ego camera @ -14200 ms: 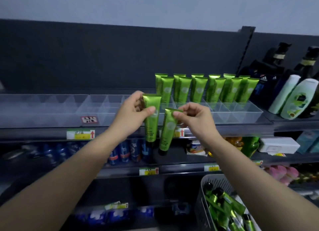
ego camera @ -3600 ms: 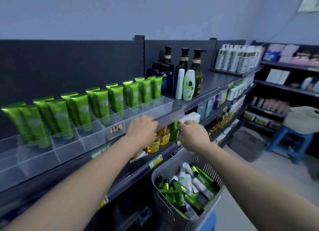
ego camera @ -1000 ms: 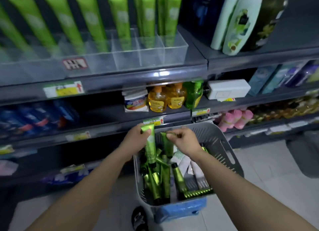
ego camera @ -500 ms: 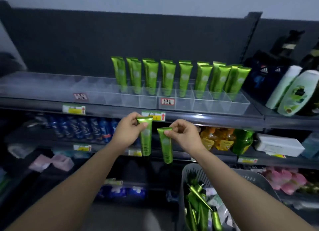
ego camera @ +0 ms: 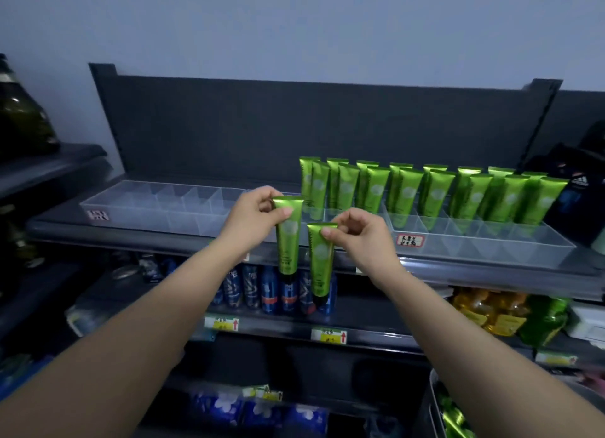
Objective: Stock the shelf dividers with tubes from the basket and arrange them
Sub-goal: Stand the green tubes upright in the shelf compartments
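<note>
Basket (ego camera: 437,405): bottom right corner of view, mostly cut off; green tubes lie inside it.
Left hand (ego camera: 252,218): closed on the crimped top end of the left tube (ego camera: 288,234), thumb in front, fingers behind.
Left tube: green, hangs upright with black cap down, in front of the top shelf's front edge.
Right hand (ego camera: 363,233): pinches the crimped top end of the right tube (ego camera: 321,257) between thumb and fingers.
Right tube: green, hangs cap down just beside the left tube, a little lower; whether the two touch cannot be told.
Lower shelf (ego camera: 278,326): blue cans (ego camera: 258,288) behind the hanging tubes; yellow price tags on its front edge.
Top shelf (ego camera: 163,238): carries the clear dividers (ego camera: 163,202).
Dividers, left part: compartments hold nothing.
Dividers, right part: stocked tubes (ego camera: 409,192) stand upright in pairs, crimp up, filling the back rows to the right end; front row bare.
Label (ego camera: 410,240): white with red border, on the dividers' front wall, right of the right hand.
</note>
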Tool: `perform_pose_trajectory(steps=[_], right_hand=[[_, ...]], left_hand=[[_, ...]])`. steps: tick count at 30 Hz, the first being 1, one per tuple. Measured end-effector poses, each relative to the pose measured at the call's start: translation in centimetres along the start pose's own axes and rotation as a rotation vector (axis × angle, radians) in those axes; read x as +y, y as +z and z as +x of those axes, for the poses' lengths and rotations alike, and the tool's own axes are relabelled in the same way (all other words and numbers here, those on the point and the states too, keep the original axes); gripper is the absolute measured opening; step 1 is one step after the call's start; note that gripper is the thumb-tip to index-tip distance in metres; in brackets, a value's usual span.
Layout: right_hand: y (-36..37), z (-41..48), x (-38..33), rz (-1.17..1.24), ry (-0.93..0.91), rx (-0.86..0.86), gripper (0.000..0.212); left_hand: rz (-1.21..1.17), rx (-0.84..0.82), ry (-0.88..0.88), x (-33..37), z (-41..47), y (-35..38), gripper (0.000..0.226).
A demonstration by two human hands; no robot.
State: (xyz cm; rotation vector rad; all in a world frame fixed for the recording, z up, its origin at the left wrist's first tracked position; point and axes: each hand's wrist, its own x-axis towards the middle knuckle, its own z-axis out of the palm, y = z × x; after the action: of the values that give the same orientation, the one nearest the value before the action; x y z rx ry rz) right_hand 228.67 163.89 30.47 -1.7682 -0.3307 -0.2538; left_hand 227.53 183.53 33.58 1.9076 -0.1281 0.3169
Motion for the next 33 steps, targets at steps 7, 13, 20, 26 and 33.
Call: perform_pose_trajectory(steps=[7,13,20,26,33], right_hand=[[1.6,4.1,-3.1,-0.023,-0.106,0.031,0.020],[2.1,8.1,-4.9,-0.023,-0.208,0.059,0.025],[2.6,11.4,-5.0,-0.059,-0.214,0.080,0.017],[3.6,13.0,-4.6,-0.082,-0.208,0.108,0.016],[4.2,14.5,-4.4,-0.131,-0.171,0.157,0.016]], left_hand=[[-0.068,0.039,0.088,1.4,4.8,-2.7,0.018],[-0.149,0.135,0.133,2.7,9.2,-3.1,0.019],[-0.099,0.193,0.147,2.2,13.3,-3.4,0.020],[-0.012,0.138,0.149,0.3,16.5,-3.3,0.022],[0.051,0.023,0.106,-2.6,19.3,-2.9,0.019]])
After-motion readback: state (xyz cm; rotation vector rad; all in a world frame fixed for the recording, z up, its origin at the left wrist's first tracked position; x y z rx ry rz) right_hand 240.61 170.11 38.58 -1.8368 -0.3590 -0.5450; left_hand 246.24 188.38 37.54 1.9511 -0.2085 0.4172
